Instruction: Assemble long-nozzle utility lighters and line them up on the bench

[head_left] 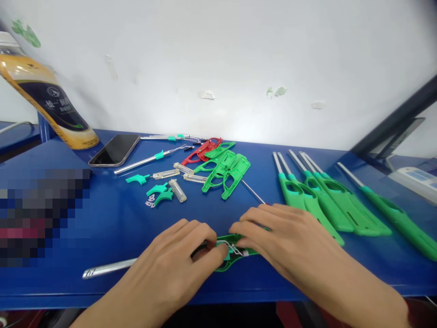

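Both my hands rest on a green long-nozzle lighter (235, 255) lying near the front edge of the blue table (112, 223). Its metal tube (105, 269) sticks out to the left. My left hand (180, 259) presses on the lighter body with curled fingers, thumb by a thin white wire at the middle. My right hand (283, 237) covers the handle end, fingers bent over it. The green shell lies open, with small parts visible inside.
Several finished green lighters (327, 200) lie in a row at right. A pile of green and red shells (221, 168), clear tubes, teal triggers (160, 193) and metal tubes lies behind. A phone (116, 149) and a yellow bottle (44, 105) stand back left.
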The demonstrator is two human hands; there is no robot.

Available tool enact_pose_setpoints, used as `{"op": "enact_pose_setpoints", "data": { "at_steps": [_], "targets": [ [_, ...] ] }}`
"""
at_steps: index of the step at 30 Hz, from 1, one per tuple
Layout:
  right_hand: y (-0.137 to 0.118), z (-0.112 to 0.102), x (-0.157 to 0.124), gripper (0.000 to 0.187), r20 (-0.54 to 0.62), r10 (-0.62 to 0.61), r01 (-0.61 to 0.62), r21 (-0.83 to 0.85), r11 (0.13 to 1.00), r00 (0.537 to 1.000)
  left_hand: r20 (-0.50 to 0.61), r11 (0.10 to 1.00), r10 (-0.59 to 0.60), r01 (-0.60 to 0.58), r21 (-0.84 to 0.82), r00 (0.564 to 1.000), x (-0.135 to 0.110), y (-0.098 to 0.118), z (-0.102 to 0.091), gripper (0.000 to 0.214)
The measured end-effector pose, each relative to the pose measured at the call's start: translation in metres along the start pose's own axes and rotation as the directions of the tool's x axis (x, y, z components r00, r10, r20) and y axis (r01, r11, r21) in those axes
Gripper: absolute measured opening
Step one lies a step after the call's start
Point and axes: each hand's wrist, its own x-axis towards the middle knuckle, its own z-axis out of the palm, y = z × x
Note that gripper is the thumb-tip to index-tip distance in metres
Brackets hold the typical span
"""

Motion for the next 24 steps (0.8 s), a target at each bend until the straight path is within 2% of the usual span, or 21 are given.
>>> {"op": "enact_pose_setpoints", "data": {
  "at_steps": [2, 5, 8, 11, 17, 24],
  "targets": [
    [0.000, 0.000, 0.002, 0.025, 0.016, 0.010, -0.010, -0.009, 1.000, 1.000, 0.010, 1.000, 0.004, -0.004, -0.009, 1.000, -0.001, 0.000, 0.000, 0.036],
    [-0.002, 0.000, 0.008, 0.022, 0.046, -0.046, 0.049, -0.060, 0.997, 0.998, 0.012, 1.000, 0.004, -0.004, -0.017, 1.000, -0.002, -0.001, 0.000, 0.037],
    [-0.004, 0.003, 0.012, 0.024, -0.015, -0.151, 0.146, -0.167, 0.975, 0.988, 0.025, 1.000, 0.004, -0.003, -0.023, 1.000, -0.004, -0.001, 0.001, 0.036],
    [-0.006, 0.009, 0.012, 0.024, -0.085, -0.218, 0.191, -0.250, 0.949, 0.972, 0.027, 1.000, 0.000, 0.000, -0.017, 1.000, -0.004, -0.001, 0.004, 0.035],
    [-0.007, 0.010, 0.008, 0.021, -0.048, -0.229, 0.207, -0.286, 0.936, 0.972, -0.015, 1.000, 0.009, -0.009, -0.012, 1.000, -0.002, -0.001, 0.005, 0.035],
    [-0.004, 0.005, 0.009, 0.026, -0.009, -0.275, 0.261, -0.284, 0.922, 0.961, -0.002, 1.000, 0.006, -0.006, -0.015, 1.000, -0.002, 0.000, 0.003, 0.035]
  ]
}}
